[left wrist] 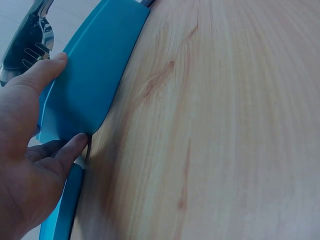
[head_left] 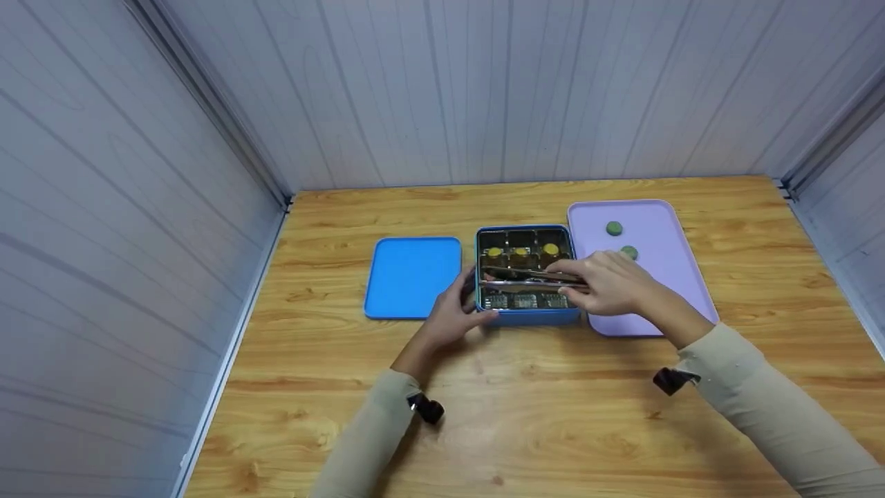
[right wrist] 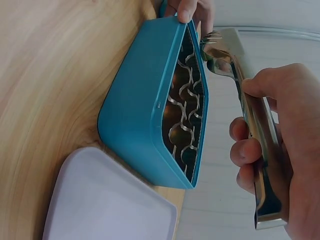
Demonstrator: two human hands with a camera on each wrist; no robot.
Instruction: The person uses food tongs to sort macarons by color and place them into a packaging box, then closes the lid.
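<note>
A blue tin box (head_left: 527, 315) (right wrist: 145, 115) with divided cells stands on the wooden table; its back row holds round yellow-topped sweets (head_left: 550, 250). My left hand (head_left: 453, 315) (left wrist: 25, 150) holds the box's left front corner, thumb on the rim. My right hand (head_left: 608, 283) (right wrist: 270, 145) grips metal tongs (head_left: 532, 278) (right wrist: 250, 110) that lie across over the box, tips pointing left. Two green round sweets (head_left: 614, 228) lie on the lilac tray (head_left: 657, 228) right of the box.
The blue lid (head_left: 413, 277) lies flat left of the box. Grey panel walls close in the table on three sides. Bare wooden tabletop (head_left: 539, 415) stretches in front of the box.
</note>
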